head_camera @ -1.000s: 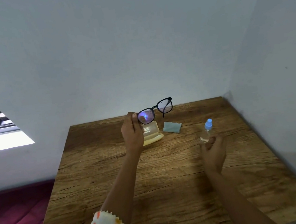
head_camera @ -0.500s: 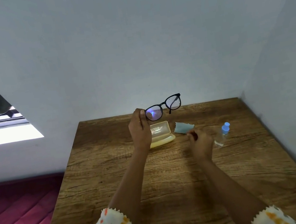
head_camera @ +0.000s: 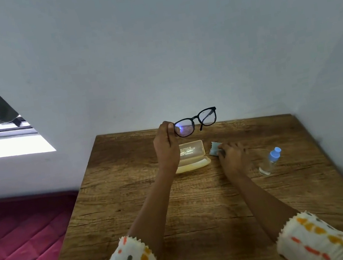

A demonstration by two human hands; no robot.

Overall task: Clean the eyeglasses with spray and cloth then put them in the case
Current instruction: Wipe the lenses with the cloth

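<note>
My left hand (head_camera: 166, 147) holds black-framed eyeglasses (head_camera: 196, 122) by one end of the frame, raised above the table with the lenses facing me. Under them a pale yellow glasses case (head_camera: 193, 156) lies open on the table. A small light blue cloth (head_camera: 214, 149) lies just right of the case, and the fingers of my right hand (head_camera: 232, 158) rest on its near edge, covering part of it. A clear spray bottle (head_camera: 269, 161) with a blue cap stands further right, apart from my hand.
The wooden table (head_camera: 199, 203) sits in a corner, with grey walls behind it and along its right side. A red quilted mattress (head_camera: 20, 241) lies to the left, below the table's edge.
My right hand left the spray bottle standing on the table and moved left to the blue cloth. The left hand kept the glasses raised.
</note>
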